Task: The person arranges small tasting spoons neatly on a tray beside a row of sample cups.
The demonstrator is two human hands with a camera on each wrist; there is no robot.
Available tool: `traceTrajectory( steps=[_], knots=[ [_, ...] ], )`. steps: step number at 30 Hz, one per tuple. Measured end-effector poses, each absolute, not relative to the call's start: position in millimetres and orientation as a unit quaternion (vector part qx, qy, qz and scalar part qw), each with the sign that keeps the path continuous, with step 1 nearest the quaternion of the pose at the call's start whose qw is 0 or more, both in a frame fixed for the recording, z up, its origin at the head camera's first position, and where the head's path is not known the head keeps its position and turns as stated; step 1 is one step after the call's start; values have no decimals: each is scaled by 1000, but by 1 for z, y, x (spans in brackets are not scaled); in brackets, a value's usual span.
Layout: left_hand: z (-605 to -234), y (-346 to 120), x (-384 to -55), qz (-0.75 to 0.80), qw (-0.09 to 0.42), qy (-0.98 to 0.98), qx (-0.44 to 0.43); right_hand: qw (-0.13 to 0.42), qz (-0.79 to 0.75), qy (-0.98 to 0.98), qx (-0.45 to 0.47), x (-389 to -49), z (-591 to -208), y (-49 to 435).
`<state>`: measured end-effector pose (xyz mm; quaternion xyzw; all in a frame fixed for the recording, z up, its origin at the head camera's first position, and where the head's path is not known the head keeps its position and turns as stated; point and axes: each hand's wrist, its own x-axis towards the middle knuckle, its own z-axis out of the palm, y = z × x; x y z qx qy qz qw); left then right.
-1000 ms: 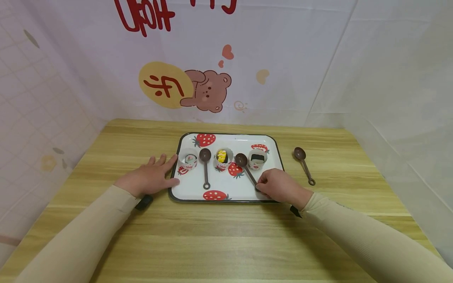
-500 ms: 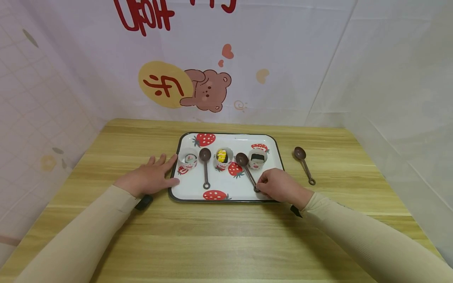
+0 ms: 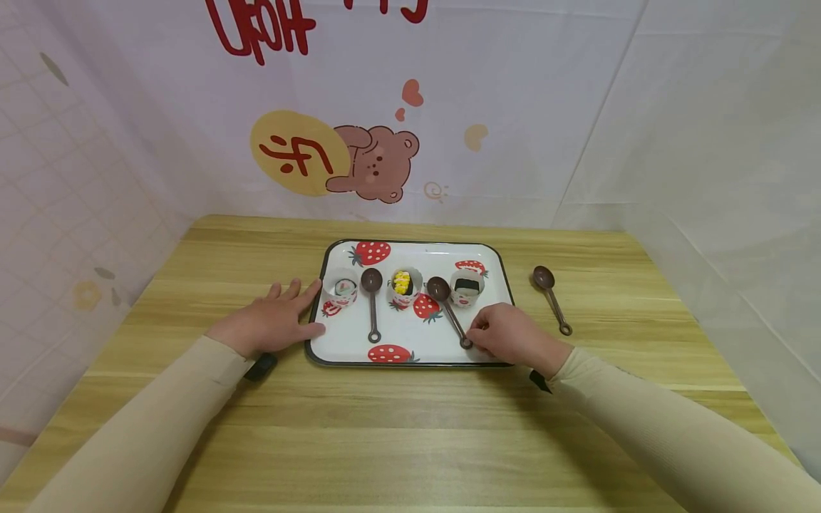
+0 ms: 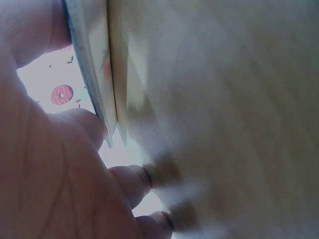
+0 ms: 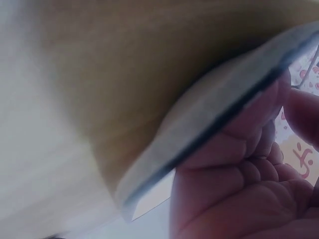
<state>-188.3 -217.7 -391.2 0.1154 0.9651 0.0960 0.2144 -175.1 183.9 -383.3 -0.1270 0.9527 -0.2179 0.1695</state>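
A white strawberry-print tray with a dark rim lies on the table. My left hand rests at its left edge with fingers spread; the left wrist view shows the tray rim between thumb and fingers. At the tray's lower right, my right hand has loosely curled fingers, fingertips right beside the ring end of a brown measuring spoon. Another brown spoon lies further left. Between and beside them stand paper cups holding a sushi roll, a yellow-topped sushi piece and a black-wrapped piece.
A third brown spoon lies on the wooden table, right of the tray. A white printed cloth hangs behind the table, with more at both sides.
My right hand has shifted slightly right, and the spoon's ring end, partly covered before, now shows fully beside the fingertips. My left hand has stayed at the tray's edge.
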Motion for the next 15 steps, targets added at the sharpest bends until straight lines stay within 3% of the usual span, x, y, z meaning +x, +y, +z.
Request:
traceTrajectory(
  steps=[15],
  knots=[
    [-389,-216,-187,93,213,966,116,163,-215,956,-117,-180,-381,193]
  ],
)
